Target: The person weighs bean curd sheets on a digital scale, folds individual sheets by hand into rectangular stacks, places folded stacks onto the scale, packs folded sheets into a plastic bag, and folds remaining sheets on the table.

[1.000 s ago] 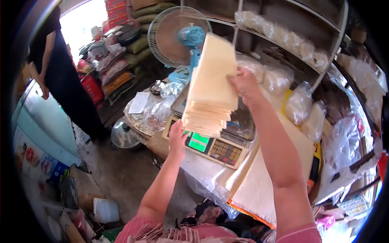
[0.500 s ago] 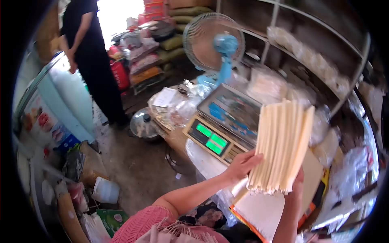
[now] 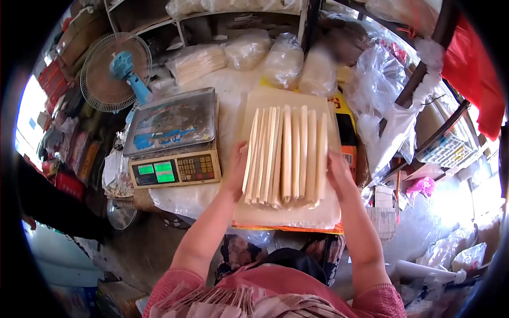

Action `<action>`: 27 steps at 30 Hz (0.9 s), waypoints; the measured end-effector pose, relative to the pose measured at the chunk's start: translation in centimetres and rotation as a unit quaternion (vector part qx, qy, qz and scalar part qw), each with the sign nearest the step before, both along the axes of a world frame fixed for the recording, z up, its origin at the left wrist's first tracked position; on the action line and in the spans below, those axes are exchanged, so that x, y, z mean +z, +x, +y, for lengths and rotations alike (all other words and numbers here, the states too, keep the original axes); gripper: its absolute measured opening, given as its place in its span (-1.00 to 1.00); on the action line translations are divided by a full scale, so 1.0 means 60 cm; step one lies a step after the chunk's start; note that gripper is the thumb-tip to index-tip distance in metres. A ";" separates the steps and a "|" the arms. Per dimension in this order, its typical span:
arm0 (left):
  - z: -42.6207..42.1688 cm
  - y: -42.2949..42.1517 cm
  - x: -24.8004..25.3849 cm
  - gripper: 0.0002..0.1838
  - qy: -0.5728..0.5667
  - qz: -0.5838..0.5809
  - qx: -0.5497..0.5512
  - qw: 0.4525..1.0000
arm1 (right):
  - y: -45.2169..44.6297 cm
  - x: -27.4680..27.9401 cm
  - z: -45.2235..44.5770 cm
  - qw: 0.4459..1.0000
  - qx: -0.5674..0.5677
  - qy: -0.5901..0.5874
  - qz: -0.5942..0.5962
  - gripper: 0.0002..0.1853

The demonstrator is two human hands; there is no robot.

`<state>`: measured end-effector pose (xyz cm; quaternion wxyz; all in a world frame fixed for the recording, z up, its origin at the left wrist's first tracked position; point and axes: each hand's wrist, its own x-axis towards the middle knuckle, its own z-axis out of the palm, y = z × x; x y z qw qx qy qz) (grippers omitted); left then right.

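A bundle of pale, cream-coloured folded sheets [image 3: 286, 159] is in front of me, its folds running away from my body. My left hand [image 3: 236, 167] presses against its left side, and its fingertips are partly hidden. On the opposite side, my right hand [image 3: 339, 172] holds the bundle's right edge. The bundle is over a flat cream sheet or board [image 3: 260, 216] on the table; I cannot tell whether its whole underside rests there.
A digital scale [image 3: 172, 140] with a lit green display stands to the left, a blue fan [image 3: 119, 71] behind it. Plastic-wrapped packs [image 3: 283, 61] line the back. Clear plastic bags [image 3: 379, 79] and a red cloth or bag [image 3: 474, 69] hang at right. A person's dark-clothed leg [image 3: 58, 196] shows at left.
My view has swung right toward the table. The bundle has gone from being held up beside the scale to lying low over the cream sheet, between both hands.
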<state>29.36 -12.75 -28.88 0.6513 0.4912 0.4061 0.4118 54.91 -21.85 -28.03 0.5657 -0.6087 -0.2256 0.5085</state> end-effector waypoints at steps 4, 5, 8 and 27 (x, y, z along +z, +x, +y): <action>-0.039 0.031 0.039 -0.52 0.081 0.134 -0.108 0.982 | -0.131 0.051 0.030 0.998 -0.038 -0.038 0.026 -0.43; -0.034 0.034 0.029 -0.51 0.134 0.177 -0.126 0.967 | -0.150 0.096 0.013 0.998 -0.033 0.001 0.048 -0.44; -0.051 0.047 0.090 -0.52 -0.117 -0.122 -0.045 0.985 | -0.146 0.131 -0.001 0.987 -0.011 0.159 0.022 -0.50; 0.001 0.002 0.081 -0.49 0.052 -0.042 -0.215 0.974 | -0.064 0.103 -0.046 0.948 0.167 0.253 -0.100 -0.47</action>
